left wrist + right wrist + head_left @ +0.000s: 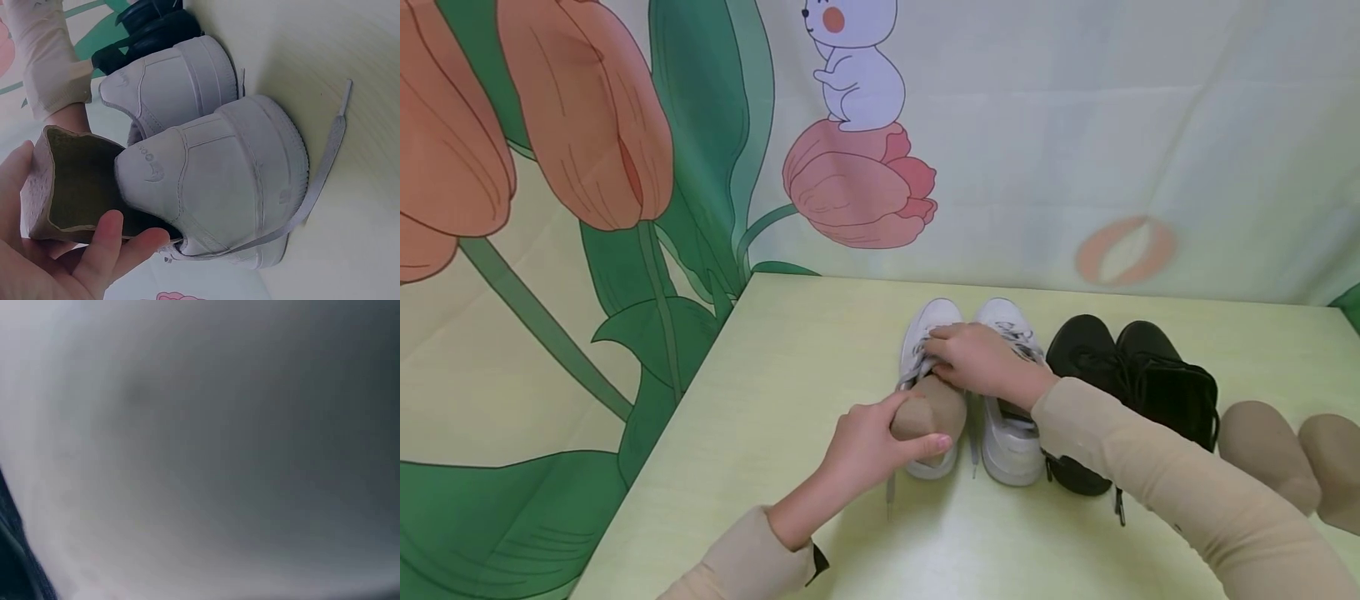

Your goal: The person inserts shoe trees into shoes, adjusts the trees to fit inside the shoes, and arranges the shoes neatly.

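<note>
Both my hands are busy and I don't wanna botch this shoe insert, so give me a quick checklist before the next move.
1. Left hand gripping the brown insert: ok, thumb and fingers around it.
2. Insert fully inside the white shoe: not ok, its hollow end sticks out of the opening.
3. Right hand pinching at the laces: cannot tell, fingers are there but their hold is partly hidden.
4. Lace tucked away: not ok, one end hangs loose past the heel.
5. Insert's front inside the shoe: cannot tell, hidden.
</note>
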A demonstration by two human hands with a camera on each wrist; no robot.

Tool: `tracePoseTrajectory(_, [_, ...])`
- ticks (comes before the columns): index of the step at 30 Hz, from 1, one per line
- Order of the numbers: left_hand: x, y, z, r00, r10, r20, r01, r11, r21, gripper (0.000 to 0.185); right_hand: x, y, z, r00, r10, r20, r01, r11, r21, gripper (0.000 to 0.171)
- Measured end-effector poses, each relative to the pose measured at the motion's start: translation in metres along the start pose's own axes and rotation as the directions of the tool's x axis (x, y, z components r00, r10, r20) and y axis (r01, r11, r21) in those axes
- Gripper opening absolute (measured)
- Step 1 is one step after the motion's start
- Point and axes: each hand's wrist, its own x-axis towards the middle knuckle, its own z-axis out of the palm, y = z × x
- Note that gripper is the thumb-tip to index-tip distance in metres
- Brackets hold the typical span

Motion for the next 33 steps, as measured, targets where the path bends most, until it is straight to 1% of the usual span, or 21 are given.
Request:
tracePoseTrajectory(2, [-0.001,0.000,0.000,1.000,0.001,-0.006,-0.001,1.000,0.000,0.067,-0.001,-0.001,0.003,1.000,0.004,-0.016,-0.004,1.000,-0.030,0.002])
tracePoseTrajectory(6, [-0.002,0.001,0.001,1.000,0.004,-0.023,-0.005,1.000,-0.007,0.065,-0.003,-0.002,0.008,0.999,0.029,-0.044,-0.032,0.997,-0.074,0.010])
tracePoseTrajectory(10, [-0.003,0.002,0.003,0.999,0.015,-0.043,-0.015,1.000,-0.009,0.061,-0.005,-0.002,0.012,0.995,0.056,-0.088,-0.063,0.995,-0.074,0.013])
tracePoseTrajectory(16, [-0.003,0.003,0.004,0.998,0.017,-0.064,-0.018,1.000,-0.017,0.062,-0.008,-0.002,0.013,0.987,0.081,-0.140,-0.081,0.997,0.003,0.012])
tracePoseTrajectory(23, [0.000,0.004,0.002,0.998,0.001,-0.065,-0.002,1.000,-0.008,0.062,-0.012,0.003,0.017,0.984,0.115,-0.138,-0.096,0.986,0.137,0.009])
tracePoseTrajectory(27, [0.003,0.006,0.002,0.998,0.008,-0.061,-0.006,1.000,0.027,0.064,-0.014,0.005,0.017,0.983,0.111,-0.147,-0.084,0.980,0.179,0.007])
tracePoseTrajectory(33, [0.010,0.011,0.002,0.999,0.001,-0.042,0.004,0.993,0.118,0.068,-0.016,0.009,0.016,0.983,0.083,-0.162,-0.049,0.978,0.200,0.006])
